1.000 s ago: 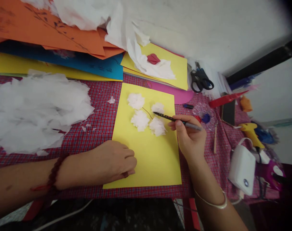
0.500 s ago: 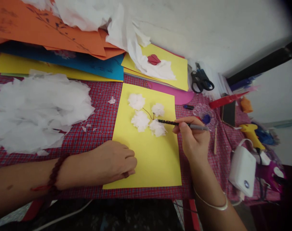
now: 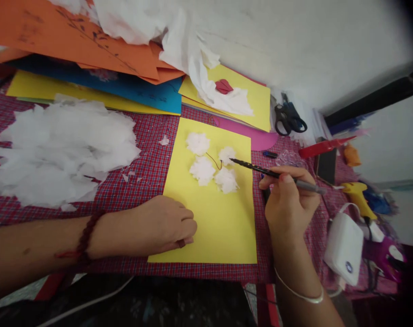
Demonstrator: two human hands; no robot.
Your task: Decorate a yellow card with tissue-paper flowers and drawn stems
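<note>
In my right hand (image 3: 290, 204) is a slim black marker pen (image 3: 256, 168) with a grey rear end, gripped between thumb and fingers. Its tip points left, by the upper right of several white paper flowers (image 3: 202, 170) on a yellow sheet (image 3: 209, 227). I cannot tell whether the tip touches. Thin brown drawn lines run between the flowers. My left hand (image 3: 165, 225) rests closed on the sheet's lower left, fingers curled under, so their inner side is hidden.
White tissue pieces (image 3: 63, 150) are heaped at left on the checked cloth (image 3: 152, 177). Behind lie orange sheets (image 3: 125, 59) and a blue sheet (image 3: 148, 93). At right are black scissors (image 3: 288, 119), a red tool (image 3: 324, 147), a yellow glue gun (image 3: 355, 193) and a white box (image 3: 344, 245).
My right hand has moved right and slightly down, drawing the marker pen's tip from the lower right flower to the upper right one. My left hand stays on the sheet.
</note>
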